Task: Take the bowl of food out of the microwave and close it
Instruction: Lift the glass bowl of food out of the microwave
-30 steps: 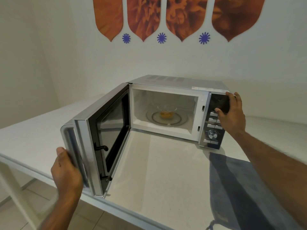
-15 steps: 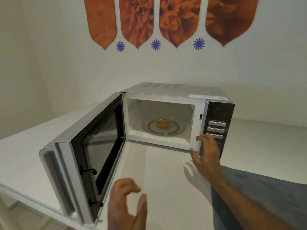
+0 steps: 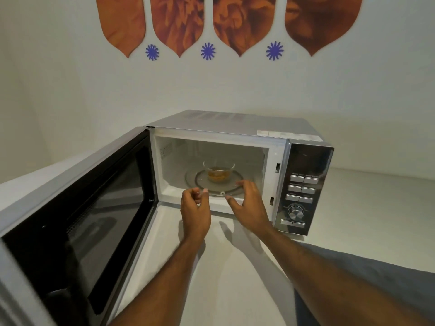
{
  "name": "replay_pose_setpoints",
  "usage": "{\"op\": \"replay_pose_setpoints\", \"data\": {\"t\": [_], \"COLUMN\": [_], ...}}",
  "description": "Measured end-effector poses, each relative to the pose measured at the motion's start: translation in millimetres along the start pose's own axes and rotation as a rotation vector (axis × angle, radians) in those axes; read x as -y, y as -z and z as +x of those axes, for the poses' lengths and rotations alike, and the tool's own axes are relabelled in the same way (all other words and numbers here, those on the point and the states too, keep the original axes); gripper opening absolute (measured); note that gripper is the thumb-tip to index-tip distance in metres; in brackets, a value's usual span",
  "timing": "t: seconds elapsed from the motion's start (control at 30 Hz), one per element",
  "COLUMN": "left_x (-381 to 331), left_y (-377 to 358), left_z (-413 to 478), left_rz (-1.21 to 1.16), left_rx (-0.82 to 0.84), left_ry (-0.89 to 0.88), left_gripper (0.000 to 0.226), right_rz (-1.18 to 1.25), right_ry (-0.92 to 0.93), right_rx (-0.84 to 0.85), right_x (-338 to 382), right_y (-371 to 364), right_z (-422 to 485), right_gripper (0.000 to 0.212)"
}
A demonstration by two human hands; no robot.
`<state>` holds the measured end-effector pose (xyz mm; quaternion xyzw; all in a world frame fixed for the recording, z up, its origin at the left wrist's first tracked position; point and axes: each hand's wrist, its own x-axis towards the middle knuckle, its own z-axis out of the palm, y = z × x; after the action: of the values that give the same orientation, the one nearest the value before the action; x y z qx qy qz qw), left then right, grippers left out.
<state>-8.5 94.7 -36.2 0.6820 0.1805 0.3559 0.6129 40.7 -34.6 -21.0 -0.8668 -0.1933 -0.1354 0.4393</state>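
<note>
Bowl (image 3: 219, 172) sits mid-frame on the turntable, deep inside the open microwave (image 3: 235, 130); both hands empty at the cavity mouth, just below it; left hand (image 3: 195, 208) loosely curled, right hand (image 3: 247, 203) spread open and slightly nearer; door (image 3: 77, 203) swung wide at left.

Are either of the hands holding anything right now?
No. Both the left hand and right hand are empty, short of the clear glass bowl inside the microwave.

The microwave (image 3: 235, 130) is silver with a white cavity and glossy black control panel (image 3: 306, 184). Its clear bowl (image 3: 219, 170) holds orange-brown food. Upper frame: orange petal decals (image 3: 176, 22) and blue starbursts (image 3: 208, 51).
</note>
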Motion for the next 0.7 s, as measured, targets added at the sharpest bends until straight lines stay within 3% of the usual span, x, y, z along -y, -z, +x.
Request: {"op": "replay_pose_setpoints", "data": {"t": [0.17,0.3,0.47,0.7], "left_x": [14,12,8,12], "left_y": [-25,-45,-68,-78], "left_z": [45,68,98,133], "left_rz": [0.078,0.097,0.049,0.050], "left_rx": [0.028,0.064,0.001,0.060], "left_ry": [0.089,0.046,0.114,0.294], "left_gripper": [0.022,0.031,0.035,0.051], "right_rz": [0.138,0.220,0.307,0.405], "right_ry": [-0.100,-0.125,-0.273,-0.390], "right_rx": [-0.061,-0.069,-0.167,-0.144], "right_x": [-5,-11,-15,-16], "right_y": [-22,-39,-55,-62], "right_z": [41,76,113,138], "right_gripper": [0.048,0.033,0.029,0.057]}}
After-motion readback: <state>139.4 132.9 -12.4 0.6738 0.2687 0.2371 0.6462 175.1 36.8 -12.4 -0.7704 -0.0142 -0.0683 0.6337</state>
